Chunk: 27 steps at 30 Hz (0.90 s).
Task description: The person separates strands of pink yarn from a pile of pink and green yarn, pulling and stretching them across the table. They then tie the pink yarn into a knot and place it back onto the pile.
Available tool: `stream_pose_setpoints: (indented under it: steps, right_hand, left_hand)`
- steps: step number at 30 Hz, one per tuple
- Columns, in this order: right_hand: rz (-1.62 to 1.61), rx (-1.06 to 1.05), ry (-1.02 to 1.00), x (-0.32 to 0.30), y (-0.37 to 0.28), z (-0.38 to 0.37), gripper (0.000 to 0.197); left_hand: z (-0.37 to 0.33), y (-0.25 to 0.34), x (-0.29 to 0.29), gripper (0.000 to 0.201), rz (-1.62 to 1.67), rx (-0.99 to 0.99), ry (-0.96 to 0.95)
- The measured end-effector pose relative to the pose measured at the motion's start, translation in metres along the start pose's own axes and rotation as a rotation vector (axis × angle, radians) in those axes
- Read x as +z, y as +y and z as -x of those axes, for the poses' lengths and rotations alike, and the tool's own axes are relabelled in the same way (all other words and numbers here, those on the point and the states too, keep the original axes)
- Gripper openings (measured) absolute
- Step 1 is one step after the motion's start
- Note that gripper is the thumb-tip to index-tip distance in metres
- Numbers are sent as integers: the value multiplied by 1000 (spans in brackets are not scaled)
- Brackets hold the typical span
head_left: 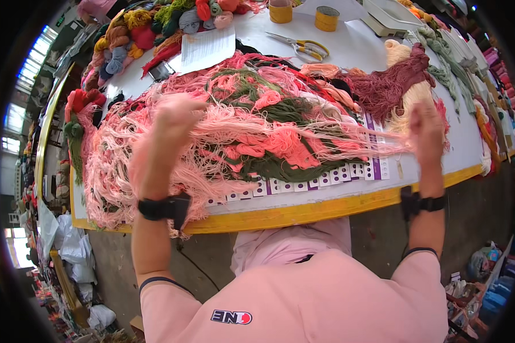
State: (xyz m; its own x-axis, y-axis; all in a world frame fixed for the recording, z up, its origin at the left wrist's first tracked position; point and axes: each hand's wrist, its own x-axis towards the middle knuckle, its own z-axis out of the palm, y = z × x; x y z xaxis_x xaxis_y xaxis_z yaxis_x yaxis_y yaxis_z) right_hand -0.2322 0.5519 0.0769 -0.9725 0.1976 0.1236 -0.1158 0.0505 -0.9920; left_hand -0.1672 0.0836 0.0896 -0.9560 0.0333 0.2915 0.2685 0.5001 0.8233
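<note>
I am watching both hands hovering raised over the tangle. The left hand (174, 117) is blurring above the pink yarn (212, 143), fingers seemingly curled into strands, though I cannot tell how firmly. The right hand (426, 128) is pinching pale pink threads that are stretching taut across to the heap. The yarn is lying spread over the tabletop (349, 51), mixed with green yarn (280, 168) and coral skeins. I am judging it light, soft and quick to snag, so gripping a gathered bundle looks wiser than single threads. Scissors (303, 47), a paper sheet (207, 48) and two tape rolls (326, 18) are lying beyond.
</note>
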Motion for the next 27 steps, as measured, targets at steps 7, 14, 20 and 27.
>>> stream_pose_setpoints:
  steps: [7,14,20,27]
  right_hand:
    - [285,-237,-543,115,-8,87,17]
    - [-15,33,-633,173,24,122,16]
    - [-356,253,-700,181,19,110,12]
    - [-464,298,-808,173,7,114,12]
  left_hand:
    - [7,-8,80,19,-517,131,-96]
    - [20,17,85,24,113,-246,-172]
    - [36,46,81,14,425,-377,-202]
    - [40,50,78,7,829,-462,-207]
